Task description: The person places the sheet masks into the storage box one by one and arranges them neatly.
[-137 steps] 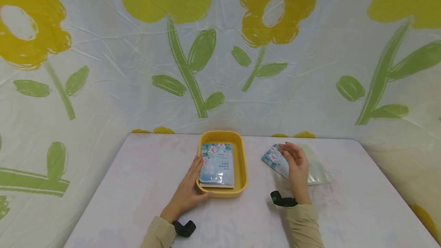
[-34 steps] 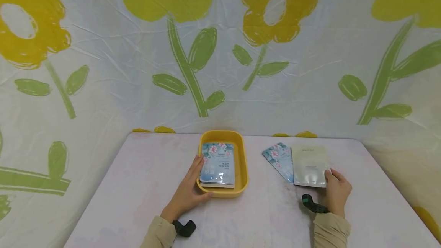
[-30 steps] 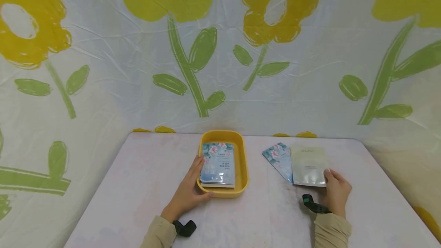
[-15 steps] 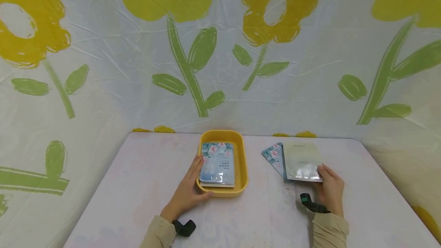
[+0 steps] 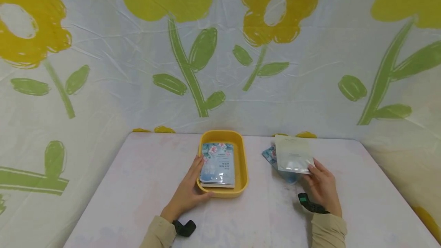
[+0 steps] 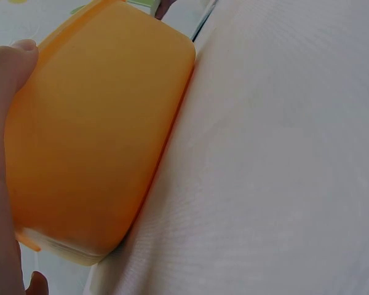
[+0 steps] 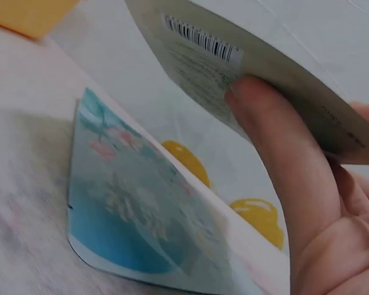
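Note:
My left hand (image 5: 186, 191) grips the near left corner of a yellow plastic tray (image 5: 245, 167), fingers at the left rim and thumb at the near rim. The tray's outer wall (image 6: 104, 123) fills much of the left wrist view. Inside lies a blue flowered sachet (image 5: 218, 168) over a pale edge of something beneath. My right hand (image 5: 324, 186) pinches the near right corner of a silvery-cream flat sachet (image 5: 293, 153), raised and tilted. A barcode shows on its underside in the right wrist view. Below it, another blue flowered sachet (image 7: 129, 203) lies on the table, partly hidden.
A pale, faintly patterned cloth (image 5: 144, 171) covers the table. Behind and at both sides rises a white curtain (image 5: 310, 98) with large yellow flowers. Each wrist wears a black camera mount (image 5: 185, 228), and beige sleeves cover the forearms.
My right hand has moved onto the silvery sachet, pinched it by the corner and lifted it leftward over the blue flowered one. My left hand has stayed at the tray.

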Demonstrator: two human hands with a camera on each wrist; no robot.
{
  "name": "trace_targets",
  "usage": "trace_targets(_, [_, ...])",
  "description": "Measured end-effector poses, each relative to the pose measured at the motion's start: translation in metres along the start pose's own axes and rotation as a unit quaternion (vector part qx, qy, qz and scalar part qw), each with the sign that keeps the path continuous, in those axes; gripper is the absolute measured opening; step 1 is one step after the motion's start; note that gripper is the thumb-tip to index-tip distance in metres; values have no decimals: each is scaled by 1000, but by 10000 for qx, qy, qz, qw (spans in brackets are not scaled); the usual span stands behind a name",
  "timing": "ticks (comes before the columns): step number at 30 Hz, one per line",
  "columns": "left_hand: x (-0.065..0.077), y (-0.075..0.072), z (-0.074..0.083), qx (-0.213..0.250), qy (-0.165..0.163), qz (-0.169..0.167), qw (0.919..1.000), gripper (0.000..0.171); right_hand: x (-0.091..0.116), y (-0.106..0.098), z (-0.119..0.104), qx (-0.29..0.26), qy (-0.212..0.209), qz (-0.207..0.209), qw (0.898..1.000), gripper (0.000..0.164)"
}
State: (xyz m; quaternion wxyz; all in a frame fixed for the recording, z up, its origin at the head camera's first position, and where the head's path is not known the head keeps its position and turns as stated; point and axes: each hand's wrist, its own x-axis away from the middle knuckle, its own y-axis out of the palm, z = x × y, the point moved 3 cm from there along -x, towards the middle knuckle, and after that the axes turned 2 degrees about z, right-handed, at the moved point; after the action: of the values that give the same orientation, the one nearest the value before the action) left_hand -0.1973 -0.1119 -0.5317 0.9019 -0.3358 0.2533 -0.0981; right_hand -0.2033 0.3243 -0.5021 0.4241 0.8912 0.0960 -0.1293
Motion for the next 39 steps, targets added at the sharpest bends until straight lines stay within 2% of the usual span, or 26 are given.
trace_targets(6, [0,2,-1,-18,0,-11,10000,109,-5,5,9,-584,0,-970,9936,56])
trace_targets(10, [0,3,-2,-88,-41,-34,9999,109,-7,10,15,-807,47,-1322,9879,58])
trace_targets(15, [0,2,-1,-63,-11,-8,10000,109,-10,16,22,-994,126,-1563,9826,60])
trace_targets(24, [0,2,0,-133,12,73,9999,109,-17,28,36,-1129,98,-1796,9772,63])
trace_targets(34, [-1,1,-1,-86,218,178,9996,108,-26,44,58,-1082,510,-1618,9796,64])
trace_targets(39, [0,2,1,-103,282,214,9993,108,-27,53,66,-649,606,-1423,9858,64])
